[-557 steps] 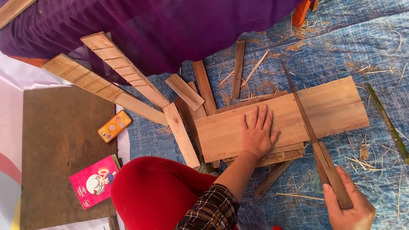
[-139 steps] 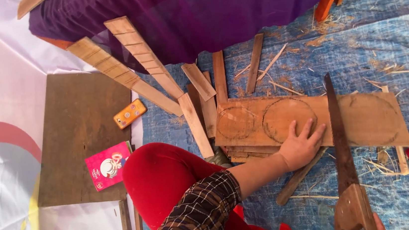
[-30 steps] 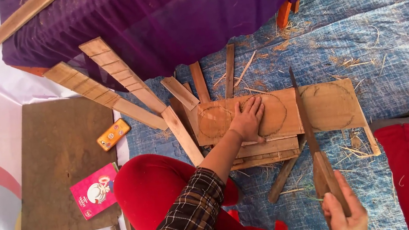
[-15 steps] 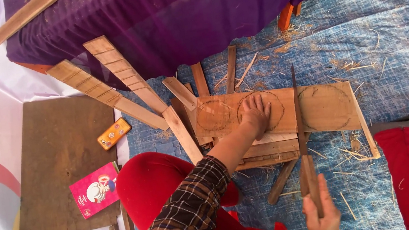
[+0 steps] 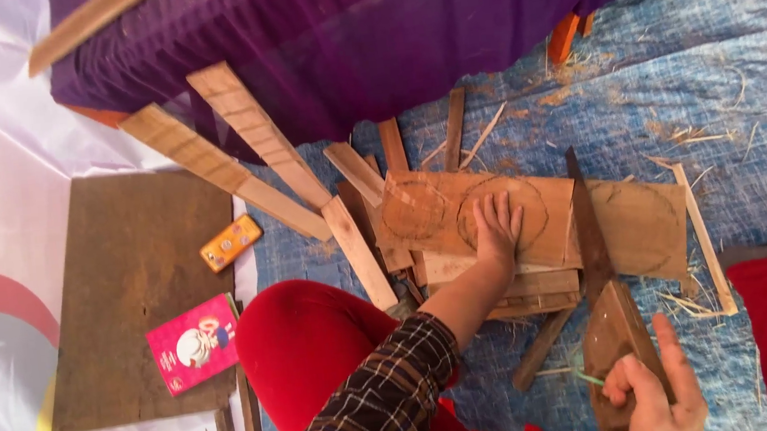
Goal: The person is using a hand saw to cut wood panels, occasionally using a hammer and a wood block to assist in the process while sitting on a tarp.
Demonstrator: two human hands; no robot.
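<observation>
Your left hand (image 5: 495, 229) lies flat and open on the thin brown wooden board with pencil circles drawn on it (image 5: 468, 212). Your fingers are spread out and press down on one of the circles. They hold nothing; they only push on the wood.

Your right hand (image 5: 652, 396) is closed around the wooden handle of the long hand saw (image 5: 598, 270). One finger sticks out along the handle. The dark saw blade runs away from you and sits in a cut across the board, just to the right of your left hand. The part of the board to the right of the blade (image 5: 639, 224) has a circle on it too.

The board rests on a small pile of flat wood pieces (image 5: 522, 286), on the blue woven mat (image 5: 728, 98). Your knee in red trousers (image 5: 321, 343) is just beside the pile. Long pale wood strips (image 5: 246, 154) lean against the purple cloth (image 5: 366, 30) up at the top. On the brown mat (image 5: 137, 286) to the left lie a small orange box (image 5: 231, 243) and a pink packet (image 5: 195, 342), well apart from your hands.
</observation>
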